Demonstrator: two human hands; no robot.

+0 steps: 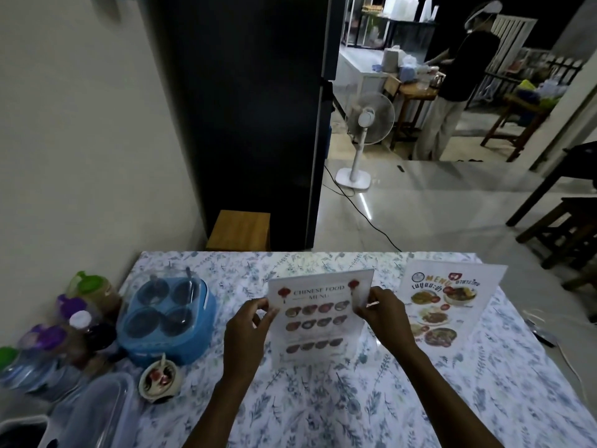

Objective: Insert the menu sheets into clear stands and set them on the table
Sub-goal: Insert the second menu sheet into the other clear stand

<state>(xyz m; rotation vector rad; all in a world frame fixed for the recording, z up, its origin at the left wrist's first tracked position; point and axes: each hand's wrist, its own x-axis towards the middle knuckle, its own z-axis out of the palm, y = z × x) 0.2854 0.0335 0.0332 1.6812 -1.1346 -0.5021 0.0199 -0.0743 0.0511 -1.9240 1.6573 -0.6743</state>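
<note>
Your left hand (247,324) and right hand (382,313) pinch the side edges of the upright clear acrylic stand with the white Chinese food menu sheet (318,318), resting mid floral-clothed tabletop (323,409), beside a second filled menu stand (447,305).

Head camera looks forward and down (wide-angle) over the near table (323,399)

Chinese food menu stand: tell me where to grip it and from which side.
Grip the Chinese food menu stand by its two upright side edges near the top, one from each side, as the left hand and right hand do now. It is a thin, upright panel, so edge pinches avoid covering the print.
</note>
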